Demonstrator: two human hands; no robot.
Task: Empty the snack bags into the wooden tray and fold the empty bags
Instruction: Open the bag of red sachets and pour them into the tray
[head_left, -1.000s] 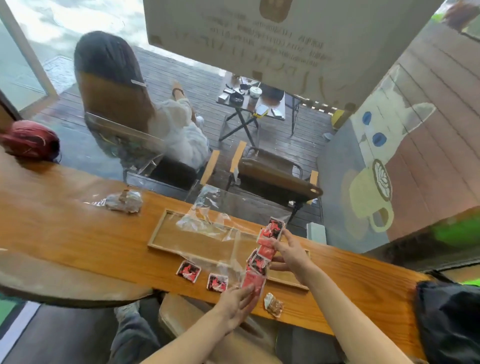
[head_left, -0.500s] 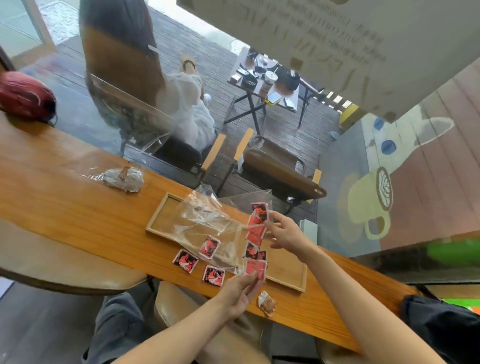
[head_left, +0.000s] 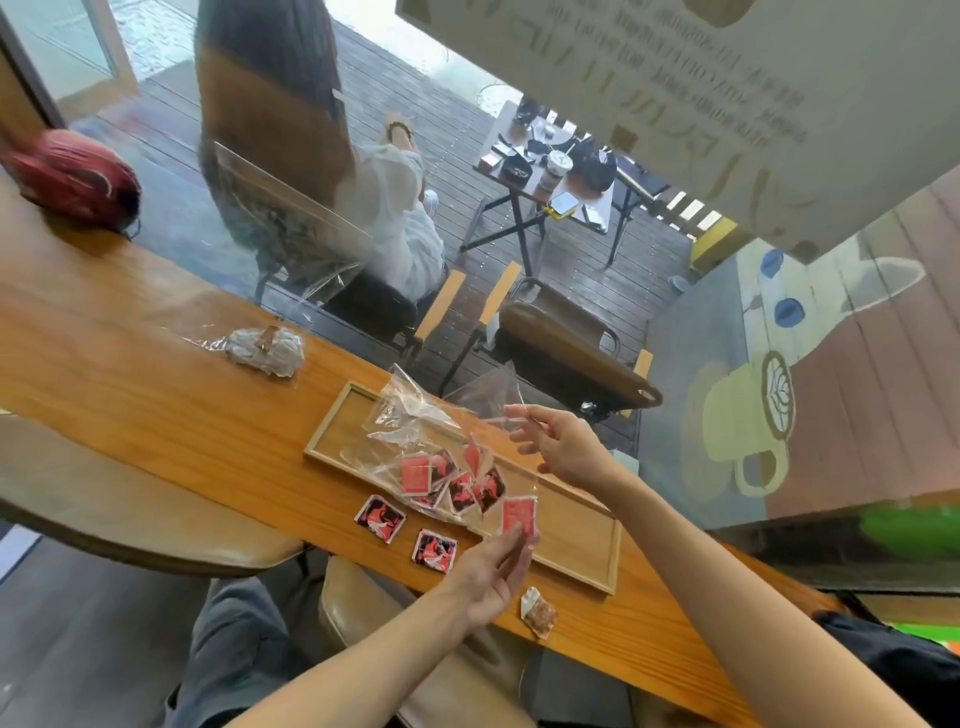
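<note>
A long wooden tray lies on the wooden counter. Draped over its left half is a clear snack bag with several red packets heaped in it. Two more red packets, one left of the other, lie on the counter in front of the tray. My left hand pinches the bag's near corner, where a red packet sits. My right hand hovers above the tray's far rim with fingers spread, beside the bag's loose edge.
A crumpled clear bag with a snack inside rests on the counter to the left. A small brown snack packet lies near the front edge. A red rounded object sits far left, a dark bag far right. A window runs along the counter's back.
The bag was stretched upright between both hands with packets in a column. My right hand has let go of its top, and the bag and packets have dropped onto the tray.
</note>
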